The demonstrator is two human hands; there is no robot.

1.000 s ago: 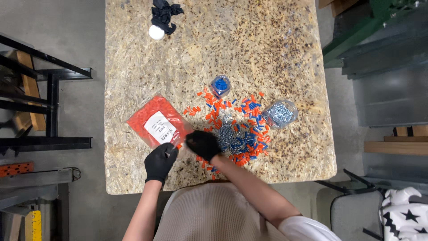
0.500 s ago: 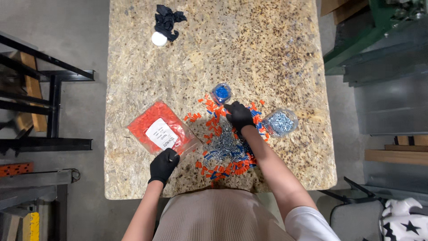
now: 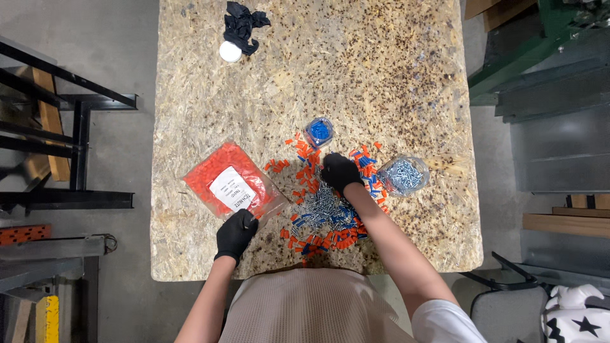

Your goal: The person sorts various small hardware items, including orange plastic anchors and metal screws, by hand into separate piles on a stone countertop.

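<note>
While I watch from the head camera, these lines cover what I see.

Left hand: my left hand (image 3: 236, 233), in a black glove, rests at the near corner of the clear plastic bag (image 3: 230, 181); its grip looks curled shut, though I cannot tell whether it pinches anything.

Right hand: my right hand (image 3: 340, 171), also gloved, sits on the far part of the mixed pile (image 3: 327, 209), fingers bunched down into the pieces; whether that grip has closed on any piece I cannot tell.

Pile: small orange and blue plastic caps, tapered and ridged, tangled with thin shiny metal screws; it spreads loosely over the surface (image 3: 381, 76) between both hands.

Blue jar (image 3: 318, 132): small, clear, holding blue caps, just beyond the right hand.

Screw jar (image 3: 403, 174): clear, round, full of silvery screws, just right of the pile.

Bag contents: packed orange caps under glossy film, with a white label on top.

Surface: rough pressed wood chip board, speckled brown, grainy.

Far end: a crumpled black glove (image 3: 246, 25) touching a white round cap (image 3: 229, 51).

Risk, as I judge it: the wrist could knock the light screw jar over, since it stands close by.

Risk, second: pieces near the front edge could roll off to the floor if the forearm sweeps them.

Risk, third: sharp screw tips could snag thin glove fabric.
</note>
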